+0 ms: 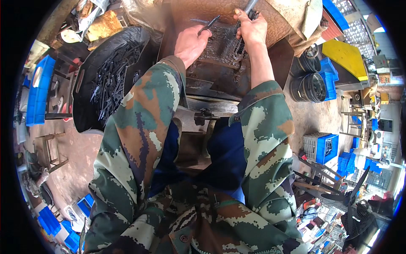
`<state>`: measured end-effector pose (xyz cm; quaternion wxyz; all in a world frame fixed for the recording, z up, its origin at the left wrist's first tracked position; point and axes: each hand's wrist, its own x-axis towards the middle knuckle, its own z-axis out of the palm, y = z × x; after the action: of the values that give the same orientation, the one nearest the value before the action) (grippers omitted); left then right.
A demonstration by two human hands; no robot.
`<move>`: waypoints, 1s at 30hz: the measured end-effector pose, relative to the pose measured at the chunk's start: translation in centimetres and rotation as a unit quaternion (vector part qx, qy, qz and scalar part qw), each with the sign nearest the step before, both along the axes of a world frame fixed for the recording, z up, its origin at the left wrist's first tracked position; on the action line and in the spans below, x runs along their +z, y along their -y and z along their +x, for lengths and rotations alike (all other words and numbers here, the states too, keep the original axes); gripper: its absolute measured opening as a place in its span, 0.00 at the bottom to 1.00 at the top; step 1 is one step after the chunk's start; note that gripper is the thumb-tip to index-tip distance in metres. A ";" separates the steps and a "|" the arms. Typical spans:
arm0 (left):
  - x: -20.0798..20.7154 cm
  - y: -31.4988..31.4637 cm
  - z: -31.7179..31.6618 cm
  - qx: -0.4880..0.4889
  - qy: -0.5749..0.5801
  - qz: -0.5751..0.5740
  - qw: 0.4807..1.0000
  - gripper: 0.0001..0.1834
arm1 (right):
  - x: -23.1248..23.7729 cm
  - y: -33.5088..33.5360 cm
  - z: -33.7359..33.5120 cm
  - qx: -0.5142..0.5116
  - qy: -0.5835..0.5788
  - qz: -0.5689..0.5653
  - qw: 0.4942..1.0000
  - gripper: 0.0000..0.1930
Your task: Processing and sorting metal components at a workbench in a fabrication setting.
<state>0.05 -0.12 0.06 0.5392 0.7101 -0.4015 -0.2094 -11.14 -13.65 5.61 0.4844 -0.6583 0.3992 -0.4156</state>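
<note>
My left hand is closed around a thin, dark, blade-like metal strip, which points up and to the right from my fingers. Over the right side of the greasy brown work surface, my right hand grips a dark tool with a grey rod-like end; my fingers cover part of it, so its exact kind is unclear. Below those fingers lies a dark ridged block, and I cannot tell whether it belongs to the same tool. Wet, dark grime coats the surface between my hands.
A black tub with many thin dark strips stands to my left. Black buckets and a blue crate are at the right. A blue bin sits far left, and a fan stands lower right.
</note>
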 end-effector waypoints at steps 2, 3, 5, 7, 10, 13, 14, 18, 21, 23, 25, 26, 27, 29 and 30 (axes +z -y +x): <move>0.2 0.0 -0.3 0.000 -0.002 0.010 1.000 0.14 | 0.0 0.0 -0.2 0.000 -0.027 0.005 1.000 0.12; 0.2 0.1 -0.3 -0.001 -0.002 0.010 1.000 0.14 | -0.2 0.2 -0.2 -0.001 -0.027 0.005 1.000 0.12; 0.2 0.2 -0.4 -0.006 0.001 0.004 1.000 0.14 | -0.3 0.7 -0.3 -0.006 -0.006 -0.010 1.000 0.17; -0.1 0.0 -0.1 -0.001 0.001 0.005 1.000 0.14 | -0.1 0.0 0.0 -0.003 -0.017 -0.001 1.000 0.14; 0.0 0.1 -0.3 0.004 -0.002 0.007 1.000 0.14 | 0.0 -0.1 -0.1 -0.006 -0.024 0.005 1.000 0.11; 0.1 0.2 -0.4 0.005 -0.003 0.011 1.000 0.14 | -0.1 0.1 -0.2 -0.008 -0.021 0.005 1.000 0.11; 0.1 0.2 -0.4 0.004 -0.002 0.011 1.000 0.14 | -0.1 0.2 -0.2 -0.007 -0.021 0.004 1.000 0.11; 0.2 0.1 -0.2 0.006 0.005 0.012 1.000 0.14 | 0.0 0.0 0.0 -0.001 -0.019 0.007 1.000 0.11; 0.2 -0.3 0.1 0.015 0.011 0.010 1.000 0.14 | 0.1 -0.4 0.4 0.001 -0.027 0.009 1.000 0.12; 0.6 -0.9 0.3 0.011 0.001 0.022 1.000 0.14 | 0.1 -0.7 0.8 0.004 -0.028 0.008 1.000 0.12; 0.2 0.4 -1.0 -0.008 -0.008 0.015 1.000 0.14 | -0.1 0.2 -0.8 -0.014 -0.039 0.001 0.999 0.12; 0.2 1.0 -1.8 -0.019 -0.012 0.011 1.000 0.14 | -0.2 0.7 -1.7 -0.024 -0.045 -0.003 0.999 0.12; 0.3 0.5 -1.3 -0.012 -0.007 0.014 1.000 0.14 | -0.1 0.3 -1.0 -0.017 -0.041 -0.001 0.999 0.12; 0.3 0.0 -0.5 -0.004 0.000 0.018 1.000 0.14 | 0.2 -0.2 -0.2 -0.003 -0.030 0.006 1.000 0.13; 0.3 -0.1 -0.2 -0.001 0.003 0.020 1.000 0.14 | 0.3 -0.3 0.0 0.000 -0.028 0.007 1.000 0.13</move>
<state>-0.16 0.03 0.38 0.5240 0.7207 -0.3993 -0.2158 -11.10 -13.31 5.87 0.4776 -0.6662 0.4157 -0.3940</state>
